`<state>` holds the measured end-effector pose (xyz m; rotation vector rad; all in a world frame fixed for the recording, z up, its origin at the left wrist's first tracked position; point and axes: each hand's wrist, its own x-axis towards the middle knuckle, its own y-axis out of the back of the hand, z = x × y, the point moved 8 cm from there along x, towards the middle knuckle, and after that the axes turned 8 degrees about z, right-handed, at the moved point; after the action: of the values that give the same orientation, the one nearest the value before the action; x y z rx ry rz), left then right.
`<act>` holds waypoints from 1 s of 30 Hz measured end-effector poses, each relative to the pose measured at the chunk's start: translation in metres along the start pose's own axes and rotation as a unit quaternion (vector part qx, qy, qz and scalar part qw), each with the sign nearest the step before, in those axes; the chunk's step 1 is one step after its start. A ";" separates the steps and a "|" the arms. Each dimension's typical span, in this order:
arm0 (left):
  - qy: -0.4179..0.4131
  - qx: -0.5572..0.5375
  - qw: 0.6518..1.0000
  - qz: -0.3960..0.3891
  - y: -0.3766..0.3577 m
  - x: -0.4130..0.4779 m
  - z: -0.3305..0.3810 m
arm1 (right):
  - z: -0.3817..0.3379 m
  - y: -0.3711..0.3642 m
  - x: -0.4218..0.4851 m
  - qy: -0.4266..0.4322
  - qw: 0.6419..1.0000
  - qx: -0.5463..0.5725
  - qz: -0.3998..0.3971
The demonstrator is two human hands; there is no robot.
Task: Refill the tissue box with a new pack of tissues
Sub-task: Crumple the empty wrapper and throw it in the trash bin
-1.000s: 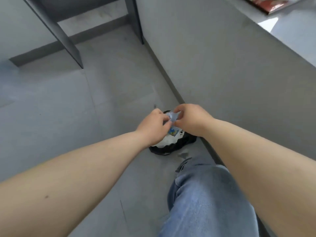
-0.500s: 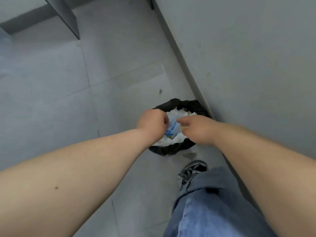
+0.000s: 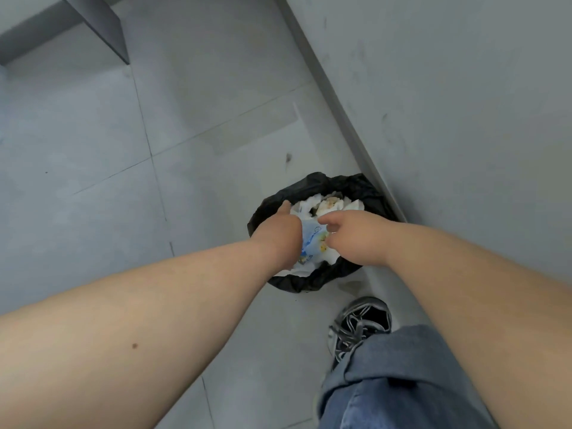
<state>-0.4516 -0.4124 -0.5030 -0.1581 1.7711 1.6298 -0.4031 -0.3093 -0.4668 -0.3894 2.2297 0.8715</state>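
Observation:
A crumpled blue-and-white tissue pack wrapper (image 3: 312, 243) lies on top of the white waste inside a small bin lined with a black bag (image 3: 312, 281). My left hand (image 3: 280, 233) reaches over the bin's left side with its fingers stretched out along the wrapper's left edge. Over the bin's right side, my right hand (image 3: 351, 236) has loosely spread fingers that point at the wrapper. Neither hand grips it. No tissue box or new tissue pack is in view.
The bin stands on a grey tiled floor against a grey wall (image 3: 448, 103) on the right. My shoe (image 3: 360, 323) and jeans leg (image 3: 393, 385) are just below the bin. A dark furniture leg (image 3: 102, 23) is at the top left.
My hands have gone down into the bin, moved apart and let go of the wrapper they pinched together before. The camera has tilted further down.

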 end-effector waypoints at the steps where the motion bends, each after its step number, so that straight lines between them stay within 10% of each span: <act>1: 0.008 0.031 0.999 -0.040 -0.001 -0.004 0.001 | -0.001 0.002 0.000 -0.004 1.000 0.006 0.002; 30: -0.013 0.007 0.986 0.166 0.245 -0.109 0.014 | -0.123 0.143 -0.156 -0.004 0.972 -0.028 0.235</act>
<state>-0.4967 -0.3918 -0.2386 0.1753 1.8633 1.8392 -0.4252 -0.2856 -0.2244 0.1296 2.3323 1.1742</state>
